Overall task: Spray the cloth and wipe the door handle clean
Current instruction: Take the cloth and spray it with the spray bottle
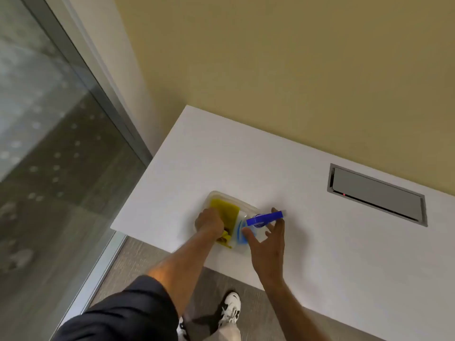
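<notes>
A clear plastic tray sits near the front left corner of a white table. In it lie a yellow cloth and a spray bottle with a blue head. My left hand is in the tray with its fingers closed on the near end of the yellow cloth. My right hand hovers with spread fingers around the spray bottle, thumb by its body, holding nothing. No door handle is in view.
A grey metal cable flap is set into the table at the back right. A yellow wall runs behind the table. A glass panel with a metal frame stands at the left. My shoes are on the grey floor below.
</notes>
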